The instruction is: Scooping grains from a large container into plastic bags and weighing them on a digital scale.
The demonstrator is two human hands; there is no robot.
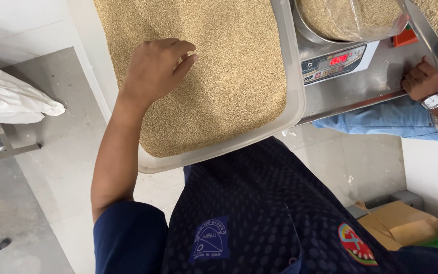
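Our left hand (155, 71) reaches forward over the grain (219, 76), arm bent at the elbow, fingers (181, 61) loosely curled and narrow, tips touching the grain, holding nothing we can see. Our right hand is out of view. Grain fills a translucent plastic tray (290, 109) that overhangs the steel tabletop (361, 89) edge. Pale tiled floor (62, 167) below; white bag (11, 101) at left. Digital scale (338, 63) beside the tray, red display, carrying a metal bowl (310, 30) with a clear bag of grain (351, 18). Another person's hand (422, 81) with a wristwatch (436, 100) rests at the tabletop edge. Cardboard box (396, 226) on the floor, lower right.
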